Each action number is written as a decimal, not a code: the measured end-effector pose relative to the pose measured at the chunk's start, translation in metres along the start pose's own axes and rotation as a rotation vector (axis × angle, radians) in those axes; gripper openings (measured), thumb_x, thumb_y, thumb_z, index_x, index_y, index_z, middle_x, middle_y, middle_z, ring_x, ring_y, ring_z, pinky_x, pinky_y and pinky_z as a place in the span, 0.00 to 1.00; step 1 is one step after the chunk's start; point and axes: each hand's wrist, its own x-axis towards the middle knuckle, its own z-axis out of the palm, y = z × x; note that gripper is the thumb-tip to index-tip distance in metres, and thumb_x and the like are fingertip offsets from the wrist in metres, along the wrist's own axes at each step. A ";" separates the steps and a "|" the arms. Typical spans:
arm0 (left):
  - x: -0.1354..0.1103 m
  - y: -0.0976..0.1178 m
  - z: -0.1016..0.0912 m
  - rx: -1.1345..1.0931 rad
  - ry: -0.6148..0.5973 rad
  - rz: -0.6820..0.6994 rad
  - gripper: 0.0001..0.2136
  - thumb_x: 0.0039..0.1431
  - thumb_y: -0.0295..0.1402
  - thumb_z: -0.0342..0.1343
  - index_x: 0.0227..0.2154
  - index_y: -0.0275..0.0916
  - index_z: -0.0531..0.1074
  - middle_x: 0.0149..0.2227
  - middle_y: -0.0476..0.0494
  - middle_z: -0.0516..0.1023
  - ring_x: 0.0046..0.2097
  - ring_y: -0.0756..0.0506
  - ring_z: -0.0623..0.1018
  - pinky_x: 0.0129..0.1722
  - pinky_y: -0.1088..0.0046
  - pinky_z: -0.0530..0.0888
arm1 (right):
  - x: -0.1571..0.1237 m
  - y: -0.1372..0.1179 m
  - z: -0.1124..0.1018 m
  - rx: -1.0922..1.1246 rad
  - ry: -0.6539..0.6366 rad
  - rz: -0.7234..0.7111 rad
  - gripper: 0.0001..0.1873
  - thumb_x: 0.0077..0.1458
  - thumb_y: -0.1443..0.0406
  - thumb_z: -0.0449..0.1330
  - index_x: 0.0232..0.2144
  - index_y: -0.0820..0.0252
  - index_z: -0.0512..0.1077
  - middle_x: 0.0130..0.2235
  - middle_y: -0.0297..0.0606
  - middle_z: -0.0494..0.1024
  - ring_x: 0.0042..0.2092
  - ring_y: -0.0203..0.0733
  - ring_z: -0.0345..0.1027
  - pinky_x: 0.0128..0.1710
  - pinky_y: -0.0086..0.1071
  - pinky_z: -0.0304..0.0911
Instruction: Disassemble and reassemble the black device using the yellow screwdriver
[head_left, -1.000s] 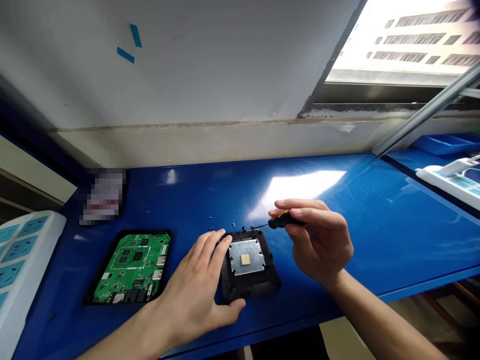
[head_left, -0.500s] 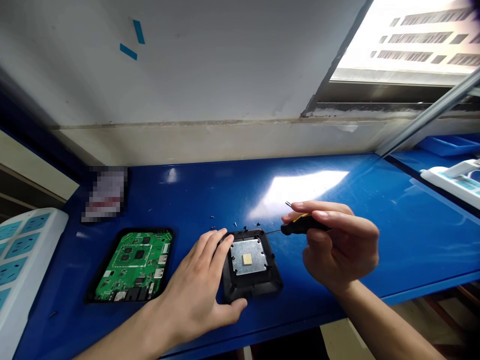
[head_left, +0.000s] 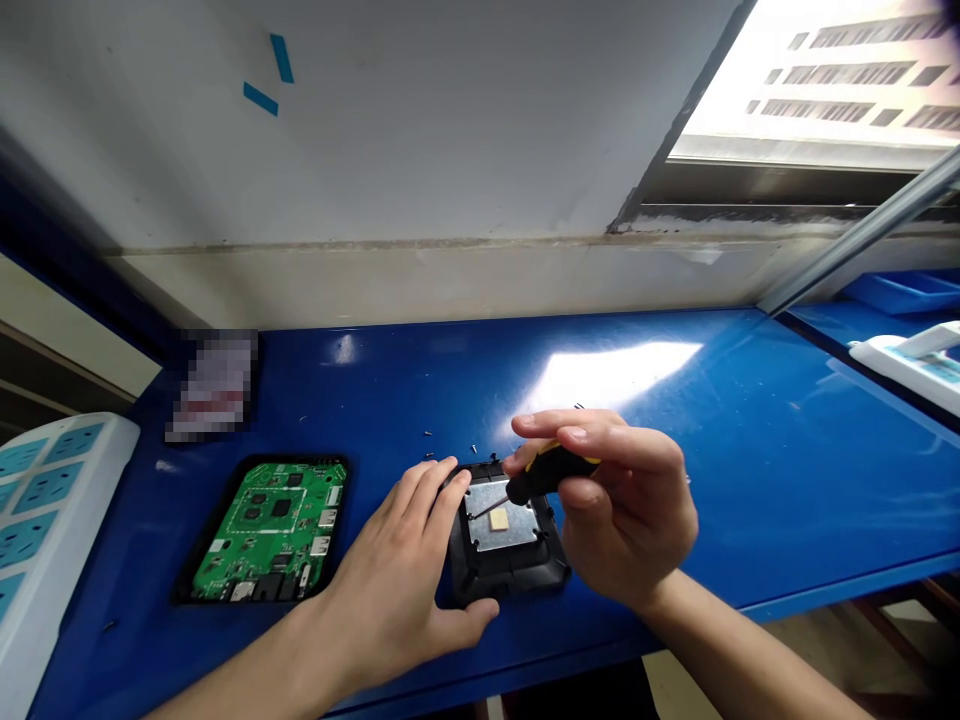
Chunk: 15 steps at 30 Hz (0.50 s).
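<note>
My left hand (head_left: 401, 555) braces a black plastic cover (head_left: 517, 580), fingers over its left edge and thumb along its near edge. Fixed inside the cover is a silver metal plate (head_left: 517, 494) bearing a small cream-coloured square pad (head_left: 498, 520). My right hand (head_left: 630, 500) is closed around a black and yellow screwdriver (head_left: 551, 475). The screwdriver slants down to the left, its tip at the plate's left edge, near a dark screw spot. Past the cover's far edge lie several tiny screws (head_left: 473, 449), some partly hidden by my right hand.
A green circuit board (head_left: 262, 525) sits in a black case left of my left hand. White power strips with teal faces stand at the left (head_left: 45, 520) and far right (head_left: 922, 355). A blurred packet (head_left: 214, 385) lies at the back left of the blue table (head_left: 750, 450).
My right hand has moved left and brought the screwdriver tip from the cover's far right corner to the metal plate's left edge. My left hand stays in place on the cover.
</note>
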 end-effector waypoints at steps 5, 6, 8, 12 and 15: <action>0.001 0.000 -0.001 0.001 -0.023 -0.002 0.45 0.48 0.43 0.70 0.66 0.33 0.56 0.66 0.25 0.63 0.67 0.26 0.64 0.61 0.43 0.71 | -0.001 0.000 0.001 0.005 -0.010 -0.006 0.14 0.66 0.69 0.60 0.53 0.56 0.72 0.50 0.41 0.81 0.41 0.40 0.80 0.34 0.35 0.80; 0.000 0.000 -0.001 0.004 -0.029 -0.001 0.45 0.48 0.44 0.69 0.66 0.33 0.56 0.66 0.24 0.63 0.67 0.26 0.64 0.62 0.43 0.70 | -0.001 0.000 0.001 0.005 -0.011 -0.009 0.14 0.66 0.69 0.60 0.53 0.57 0.72 0.50 0.41 0.81 0.42 0.40 0.80 0.34 0.35 0.80; 0.000 0.000 -0.001 0.013 -0.041 0.000 0.45 0.49 0.44 0.69 0.66 0.32 0.56 0.67 0.24 0.63 0.67 0.26 0.63 0.62 0.43 0.70 | -0.001 0.000 0.001 0.002 -0.013 -0.008 0.15 0.65 0.70 0.60 0.53 0.57 0.72 0.50 0.41 0.81 0.42 0.40 0.80 0.34 0.35 0.80; 0.001 0.000 -0.002 0.013 -0.050 -0.009 0.44 0.50 0.44 0.68 0.65 0.33 0.56 0.67 0.24 0.63 0.67 0.27 0.64 0.62 0.43 0.70 | -0.002 0.001 0.001 -0.009 -0.021 0.003 0.15 0.65 0.70 0.60 0.54 0.57 0.72 0.50 0.41 0.80 0.40 0.40 0.80 0.34 0.36 0.80; 0.001 0.000 -0.002 0.000 -0.048 -0.013 0.44 0.49 0.44 0.68 0.65 0.33 0.56 0.66 0.25 0.63 0.66 0.27 0.64 0.61 0.42 0.70 | -0.003 0.001 0.001 -0.018 -0.034 0.011 0.15 0.65 0.70 0.60 0.53 0.56 0.72 0.50 0.41 0.80 0.41 0.41 0.80 0.34 0.36 0.80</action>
